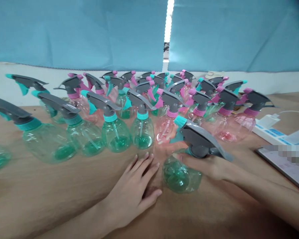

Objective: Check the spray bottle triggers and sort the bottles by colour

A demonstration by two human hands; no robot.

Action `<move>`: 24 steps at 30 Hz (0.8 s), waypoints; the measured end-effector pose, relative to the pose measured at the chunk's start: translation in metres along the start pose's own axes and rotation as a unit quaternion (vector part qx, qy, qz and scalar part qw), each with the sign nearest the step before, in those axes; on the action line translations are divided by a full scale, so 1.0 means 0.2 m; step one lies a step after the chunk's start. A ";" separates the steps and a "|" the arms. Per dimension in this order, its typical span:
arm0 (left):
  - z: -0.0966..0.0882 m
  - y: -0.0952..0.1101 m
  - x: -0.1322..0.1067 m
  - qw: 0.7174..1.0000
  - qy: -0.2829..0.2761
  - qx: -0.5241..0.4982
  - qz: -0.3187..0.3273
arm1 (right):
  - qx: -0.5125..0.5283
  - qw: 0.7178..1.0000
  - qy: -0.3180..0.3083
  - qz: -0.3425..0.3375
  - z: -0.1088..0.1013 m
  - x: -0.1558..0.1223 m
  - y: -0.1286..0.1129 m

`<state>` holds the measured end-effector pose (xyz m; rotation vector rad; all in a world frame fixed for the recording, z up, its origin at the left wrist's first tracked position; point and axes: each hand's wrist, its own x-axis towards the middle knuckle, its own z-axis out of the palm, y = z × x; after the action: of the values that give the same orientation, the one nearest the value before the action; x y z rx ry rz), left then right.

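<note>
A green see-through spray bottle with a grey trigger head and teal nozzle stands on the wooden table close to me. My right hand is closed round its neck, just under the trigger. My left hand lies flat on the table immediately left of the bottle, fingers stretched out and holding nothing. Behind both hands stand several more spray bottles, green ones at left and centre, pink ones at centre and right, all with grey triggers.
A white power strip with a plugged-in charger lies at the right, with a phone or tablet in front of it. Blue curtains hang behind a white sill at the table's far edge.
</note>
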<state>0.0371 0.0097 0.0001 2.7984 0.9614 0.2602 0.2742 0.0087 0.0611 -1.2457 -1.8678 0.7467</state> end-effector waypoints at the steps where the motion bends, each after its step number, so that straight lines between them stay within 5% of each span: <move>1: 0.00 0.00 0.00 1.000 0.001 0.000 0.000 | 0.003 1.000 -0.005 0.015 0.00 0.00 0.00; 24: 0.00 0.00 0.00 1.000 0.001 -0.006 -0.003 | -0.023 1.000 -0.017 -0.007 0.04 0.02 0.02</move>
<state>0.0371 0.0089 0.0001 2.7857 0.9645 0.2672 0.2689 0.0130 0.0554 -1.2538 -1.9295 0.7255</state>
